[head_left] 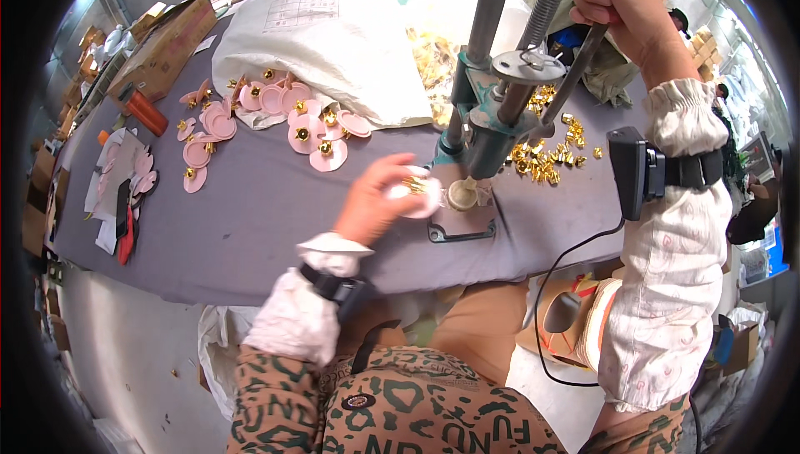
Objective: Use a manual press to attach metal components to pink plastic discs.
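Note:
My left hand (369, 202), slightly blurred, holds a pale pink disc (427, 197) with a gold-coloured metal piece at its centre. It is just left of the round pale seat (462, 195) on the base of a green hand press (492, 125). My right hand (621, 6) is raised at the upper right, its fingers wrapped round the end of the press lever (577, 69). Left of the press lie several pink discs (219, 123) with gold pieces on them. A heap of small loose gold-coloured metal pieces (546, 164) is spread right of the press.
A white woven sack (333, 46) lies at the back of the grey-covered table (275, 237). An orange-red cylinder (147, 112), a cardboard box (162, 50) and a red-and-black handled tool (126, 233) are at the left. A black cable (537, 312) hangs from my right wrist device.

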Available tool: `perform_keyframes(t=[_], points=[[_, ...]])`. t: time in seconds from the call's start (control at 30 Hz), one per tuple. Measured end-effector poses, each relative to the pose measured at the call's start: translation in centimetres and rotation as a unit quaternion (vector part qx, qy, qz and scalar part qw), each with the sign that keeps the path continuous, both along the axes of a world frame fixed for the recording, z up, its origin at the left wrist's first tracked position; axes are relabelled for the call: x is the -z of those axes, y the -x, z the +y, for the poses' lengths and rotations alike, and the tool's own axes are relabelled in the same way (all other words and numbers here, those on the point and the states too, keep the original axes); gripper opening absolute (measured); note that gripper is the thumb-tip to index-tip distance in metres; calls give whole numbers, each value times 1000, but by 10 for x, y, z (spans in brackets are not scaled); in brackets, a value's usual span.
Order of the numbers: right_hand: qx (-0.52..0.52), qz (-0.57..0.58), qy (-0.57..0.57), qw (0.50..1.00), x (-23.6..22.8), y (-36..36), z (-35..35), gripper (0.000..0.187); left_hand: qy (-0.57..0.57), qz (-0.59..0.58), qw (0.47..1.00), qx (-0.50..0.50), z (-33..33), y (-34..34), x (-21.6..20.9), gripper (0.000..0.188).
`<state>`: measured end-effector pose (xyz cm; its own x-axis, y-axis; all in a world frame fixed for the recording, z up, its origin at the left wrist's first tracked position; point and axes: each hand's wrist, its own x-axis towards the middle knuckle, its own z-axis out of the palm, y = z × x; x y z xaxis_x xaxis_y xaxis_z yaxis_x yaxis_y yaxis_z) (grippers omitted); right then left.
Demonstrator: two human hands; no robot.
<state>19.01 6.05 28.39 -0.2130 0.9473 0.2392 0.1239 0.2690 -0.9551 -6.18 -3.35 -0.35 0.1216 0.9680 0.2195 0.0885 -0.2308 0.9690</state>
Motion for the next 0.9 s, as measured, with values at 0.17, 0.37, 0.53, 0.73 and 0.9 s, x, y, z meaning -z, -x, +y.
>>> perform_keyframes(t=[0.17,0.37,0.53,0.73,0.9], points=[[-61,-8,50,997,-2,8,23,16,-149,167,974,-43,20,-52,45,32],[1,-78,-43,996,5,-20,35,27,-168,227,959,-37,22,-76,36,30],[8,-6,-211,977,59,-9,-93,23,-144,263,952,-60,18,-44,41,35],[5,-319,-406,856,210,-50,-194,20,-173,255,948,-82,21,-72,35,43],[41,-170,-350,920,138,-46,-172,16,-172,273,946,-42,22,-63,40,42]])
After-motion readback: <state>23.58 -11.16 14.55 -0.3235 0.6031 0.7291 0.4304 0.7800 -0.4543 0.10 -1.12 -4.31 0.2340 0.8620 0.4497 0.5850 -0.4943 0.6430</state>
